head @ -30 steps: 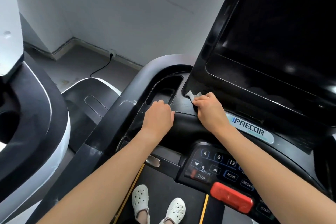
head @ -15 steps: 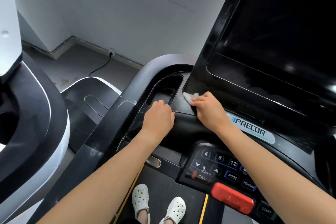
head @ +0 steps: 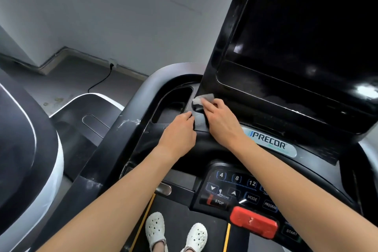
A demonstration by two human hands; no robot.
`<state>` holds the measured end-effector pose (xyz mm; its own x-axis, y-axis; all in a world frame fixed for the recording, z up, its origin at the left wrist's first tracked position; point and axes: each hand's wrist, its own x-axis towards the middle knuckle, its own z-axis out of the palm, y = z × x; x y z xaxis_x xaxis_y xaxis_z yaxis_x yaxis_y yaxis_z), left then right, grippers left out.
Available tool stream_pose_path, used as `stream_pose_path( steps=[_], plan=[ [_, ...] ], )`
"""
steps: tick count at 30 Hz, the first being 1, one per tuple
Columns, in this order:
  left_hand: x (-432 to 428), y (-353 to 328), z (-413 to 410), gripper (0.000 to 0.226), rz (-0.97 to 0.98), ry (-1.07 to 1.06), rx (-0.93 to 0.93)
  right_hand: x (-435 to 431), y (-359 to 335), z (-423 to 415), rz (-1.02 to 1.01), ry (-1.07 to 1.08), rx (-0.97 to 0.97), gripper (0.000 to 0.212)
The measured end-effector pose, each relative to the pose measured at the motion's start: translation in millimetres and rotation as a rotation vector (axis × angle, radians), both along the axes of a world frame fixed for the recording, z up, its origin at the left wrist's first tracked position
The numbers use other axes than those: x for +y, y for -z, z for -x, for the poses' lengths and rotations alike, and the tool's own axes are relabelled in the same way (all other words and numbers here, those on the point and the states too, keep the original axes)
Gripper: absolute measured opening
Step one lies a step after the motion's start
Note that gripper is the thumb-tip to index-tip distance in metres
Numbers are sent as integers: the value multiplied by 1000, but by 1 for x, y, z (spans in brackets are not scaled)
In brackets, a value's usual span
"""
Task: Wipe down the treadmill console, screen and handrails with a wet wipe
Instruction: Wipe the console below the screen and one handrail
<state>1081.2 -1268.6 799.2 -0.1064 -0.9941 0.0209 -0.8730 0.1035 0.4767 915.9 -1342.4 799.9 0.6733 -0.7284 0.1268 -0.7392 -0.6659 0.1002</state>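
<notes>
Pressing the wet wipe point(head: 202, 98) into the lower left corner of the screen point(head: 302, 32) housing, the right hand point(head: 219, 122) is doing the work here, its fingers point(head: 208, 106) lying flat and close together on top of the wipe, pinning it to the black console point(head: 204, 149) surface. The wipe is poking out just beyond the fingertips, a small pale crumple running roughly along the screen's bottom edge, right where that edge is meeting the cup-holder recess point(head: 173, 104). The left hand point(head: 180, 135) is resting just beside it, fingers curled narrow on the lip of the recess and holding nothing, apparently bracing. The wipe is lying ahead of and touching the right fingers, so that hand is plainly the nearer one for the coming stroke; the untouched run of the console is stretching off to the right past the PRECOR badge point(head: 270, 143). Whether the wipe is touching the screen frame itself is hard to tell from this angle. The handrails look not yet reached.
</notes>
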Motion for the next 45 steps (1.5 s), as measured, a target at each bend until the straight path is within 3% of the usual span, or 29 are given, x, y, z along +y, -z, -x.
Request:
stream_pose_path(
  steps=[4,8,13,18,21,23,27,31,35,38,43,45],
  plan=[
    [-6,0,0,38,-37,-3,-32,-6,-4,-9,30,-78,115,39],
    [-13,-1,5,22,24,-12,-98,-3,-6,28,10,-81,26,51],
    [-22,7,4,28,-14,-41,-86,2,-13,47,73,-66,116,44],
    [-22,12,3,32,-42,-16,-114,-14,-16,-3,164,-126,241,51],
    [-22,9,2,33,-32,-6,-119,-12,-29,-25,110,-113,208,38],
    [-22,7,1,34,-18,11,-130,-11,-31,-20,150,-85,191,43],
    [-23,6,0,31,-22,18,-142,-10,-18,19,107,38,-58,31],
    [-24,3,1,31,-14,11,-156,-8,-15,35,21,184,-152,21],
    [-25,6,2,34,-4,14,-164,-21,-19,2,12,154,-240,8],
    [-24,11,1,39,5,19,-159,-24,-22,-26,-32,104,-322,30],
    [-26,18,0,39,15,27,-170,-27,-10,-10,24,109,-226,7],
    [-27,19,-1,33,24,15,-169,-21,-8,12,83,171,-221,9]
  ],
)
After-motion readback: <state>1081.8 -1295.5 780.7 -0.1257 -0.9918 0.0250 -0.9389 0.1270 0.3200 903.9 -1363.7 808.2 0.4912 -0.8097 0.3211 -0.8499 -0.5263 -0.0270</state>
